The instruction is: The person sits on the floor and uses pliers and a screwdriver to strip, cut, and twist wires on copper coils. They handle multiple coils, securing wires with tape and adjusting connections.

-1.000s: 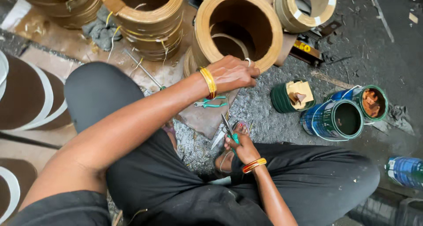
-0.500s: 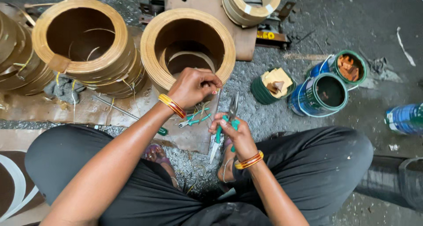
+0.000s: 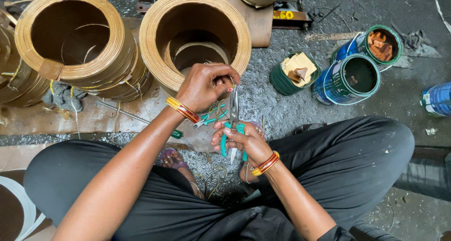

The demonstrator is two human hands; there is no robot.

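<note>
Now we have lifted the green-handled pliers (image 3: 233, 123) up just in front of the central wound coil (image 3: 195, 34); our right hand (image 3: 244, 142) grasps the handles, while our left hand (image 3: 204, 86), earlier resting on the coil's rim, pinches something small at the tips.

two wound coils (image 3: 195, 34) stand side by side beyond the pliers (image 3: 233, 123), tins (image 3: 347, 76) to their right.
</note>
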